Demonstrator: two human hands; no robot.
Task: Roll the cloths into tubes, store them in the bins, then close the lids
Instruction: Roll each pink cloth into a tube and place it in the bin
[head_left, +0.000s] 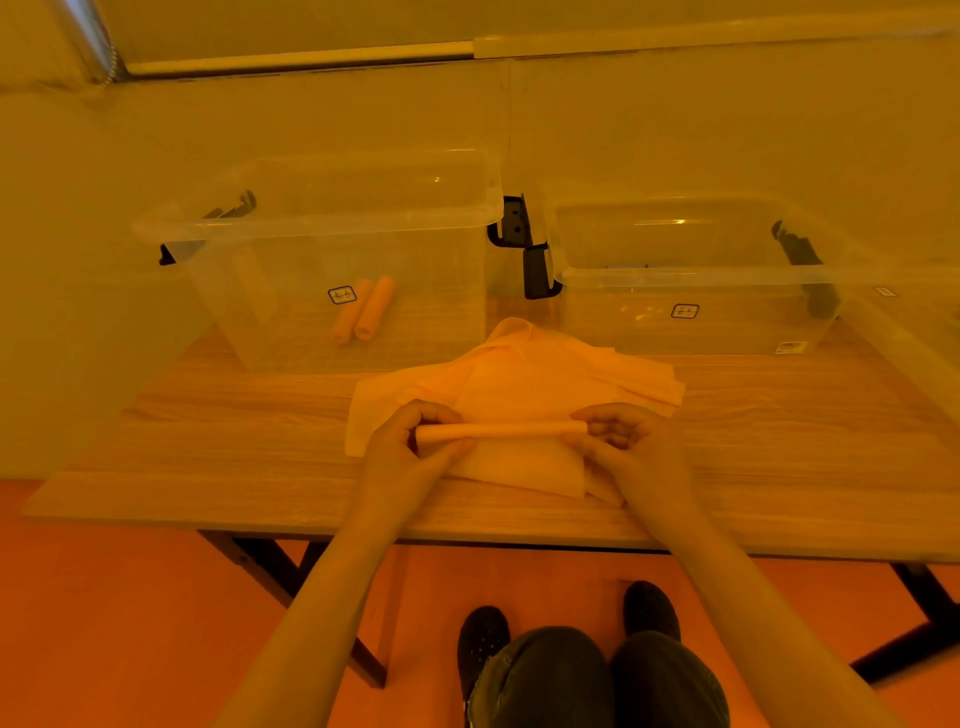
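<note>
From the head view we see a thin rolled orange cloth tube (501, 430) lying crosswise between our hands: the left hand (410, 447) pinches its left end, the right hand (626, 441) pinches its right end. It sits over the loose pile of orange cloths (545, 374) on the wooden counter (234, 415). Two rolled tubes (363, 312) lie in the far-left clear plastic bin (322, 218); the far-right clear bin (691, 280) is just beside. Each bin bears a small label, its writing unreadable.

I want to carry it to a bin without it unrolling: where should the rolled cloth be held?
Hold the rolled cloth at mid-length, coming from above, fingers wrapped over its loose edge. It lies as a thin left-right tube, left hand and right hand pinching its ends; a middle wrap likely keeps it closed.
</note>
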